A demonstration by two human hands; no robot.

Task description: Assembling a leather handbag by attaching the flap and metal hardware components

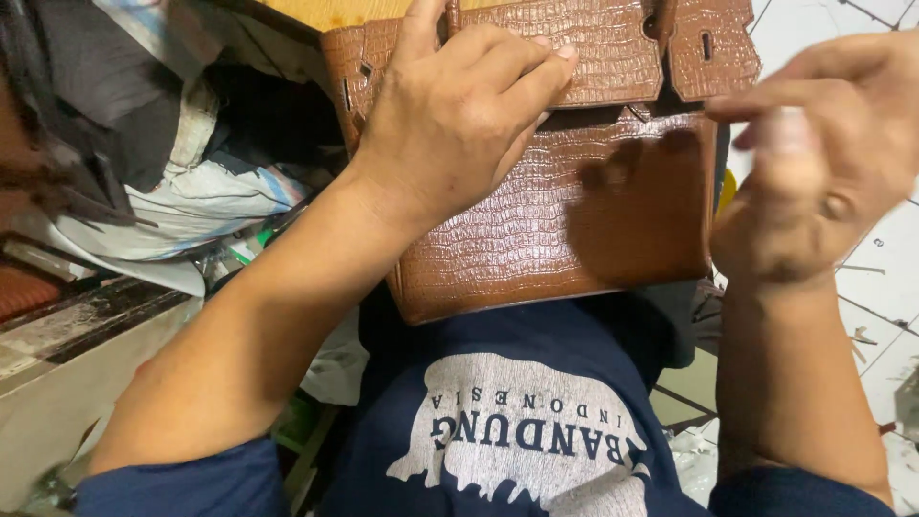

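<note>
A brown bag [593,220] of scale-patterned leather rests against my lap, its flap and strap at the top. My left hand [450,115] lies on the bag's upper left, fingers curled over the flap's edge and gripping it. My right hand [823,163] hovers blurred just off the bag's right side, fingers loosely curled, apparently holding nothing. Its shadow falls on the bag's front. My dark blue printed shirt [517,402] fills the bottom.
A heap of cloth, paper and dark scraps [163,172] lies at the left beside a low wooden bench edge [77,354]. White tiled floor [890,278] with litter shows at the right. A wooden board [335,11] sits behind the bag.
</note>
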